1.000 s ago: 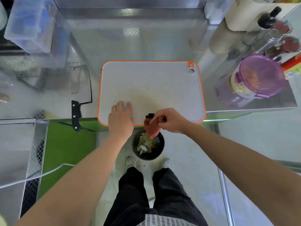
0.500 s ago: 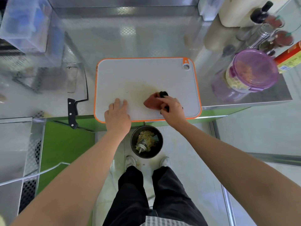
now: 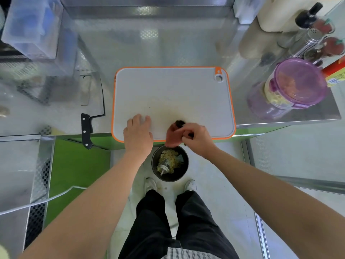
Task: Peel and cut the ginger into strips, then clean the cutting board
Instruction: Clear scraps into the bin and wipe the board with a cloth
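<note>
The cloth has slid back to the near edge of the board, above the bin, likely to drop bits in. The right hand has it bunched in its grip. The left hand lies flat, steadying the board.

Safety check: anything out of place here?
Yes: the cleaver left of the cutting board lies with its black handle jutting past the counter edge, where an arm could knock it off.

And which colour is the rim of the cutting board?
The rim is orange, around a pale grey surface; the head view shows it best.
</note>
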A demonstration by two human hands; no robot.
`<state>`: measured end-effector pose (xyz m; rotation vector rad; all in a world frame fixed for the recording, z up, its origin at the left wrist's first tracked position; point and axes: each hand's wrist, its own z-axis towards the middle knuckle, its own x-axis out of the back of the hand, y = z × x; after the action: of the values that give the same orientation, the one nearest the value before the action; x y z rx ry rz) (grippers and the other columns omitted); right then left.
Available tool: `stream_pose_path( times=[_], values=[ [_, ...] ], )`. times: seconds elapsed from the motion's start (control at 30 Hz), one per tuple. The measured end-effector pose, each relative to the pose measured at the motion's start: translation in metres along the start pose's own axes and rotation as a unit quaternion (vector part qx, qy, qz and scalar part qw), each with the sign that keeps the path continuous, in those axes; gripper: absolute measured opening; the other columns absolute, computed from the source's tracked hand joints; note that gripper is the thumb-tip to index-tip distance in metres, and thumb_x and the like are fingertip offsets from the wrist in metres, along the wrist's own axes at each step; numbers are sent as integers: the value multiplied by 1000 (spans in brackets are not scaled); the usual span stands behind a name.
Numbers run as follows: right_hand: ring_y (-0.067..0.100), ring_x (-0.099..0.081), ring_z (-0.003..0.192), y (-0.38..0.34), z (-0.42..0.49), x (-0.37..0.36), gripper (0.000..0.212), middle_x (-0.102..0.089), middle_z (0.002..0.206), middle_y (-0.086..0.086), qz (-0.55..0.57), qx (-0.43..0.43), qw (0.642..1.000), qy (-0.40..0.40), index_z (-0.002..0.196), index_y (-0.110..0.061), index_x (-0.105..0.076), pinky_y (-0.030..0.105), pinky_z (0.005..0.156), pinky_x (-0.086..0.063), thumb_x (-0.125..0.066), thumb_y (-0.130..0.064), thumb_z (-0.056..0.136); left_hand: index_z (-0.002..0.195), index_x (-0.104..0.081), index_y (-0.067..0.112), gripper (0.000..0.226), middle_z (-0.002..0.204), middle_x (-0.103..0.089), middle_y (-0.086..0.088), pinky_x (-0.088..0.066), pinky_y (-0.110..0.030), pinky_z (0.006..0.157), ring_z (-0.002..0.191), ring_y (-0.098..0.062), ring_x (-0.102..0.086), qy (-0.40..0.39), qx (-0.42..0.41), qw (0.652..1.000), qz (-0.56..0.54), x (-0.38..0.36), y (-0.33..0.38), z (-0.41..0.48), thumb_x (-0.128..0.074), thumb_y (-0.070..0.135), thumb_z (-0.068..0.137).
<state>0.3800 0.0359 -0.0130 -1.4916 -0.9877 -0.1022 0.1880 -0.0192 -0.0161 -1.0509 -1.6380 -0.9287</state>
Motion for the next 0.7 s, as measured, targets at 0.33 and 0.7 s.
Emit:
stream_pose_path(
  times=[0.33, 0.7],
  values=[
    [17, -53, 100, 9, -7, -2, 38, -63, 96, -5, -12, 25, 999, 20, 101, -14, -74, 27, 88, -40, -57, 5, 72, 146, -29, 18, 52, 149, -26, -12, -41, -42, 96, 130, -33, -30, -5, 0, 1000, -9, 0, -2, -1, -42, 18, 96],
    [22, -55, 94, -8, 53, 25, 44, -62, 98, 3, 13, -31, 988, 149, 114, -8, -67, 26, 84, -44, -58, 7, 74, 138, -47, 17, 45, 149, -31, -13, -38, -42, 98, 133, -32, -31, 34, 2, 997, -67, 10, -22, 13, -47, 11, 93]
  ],
)
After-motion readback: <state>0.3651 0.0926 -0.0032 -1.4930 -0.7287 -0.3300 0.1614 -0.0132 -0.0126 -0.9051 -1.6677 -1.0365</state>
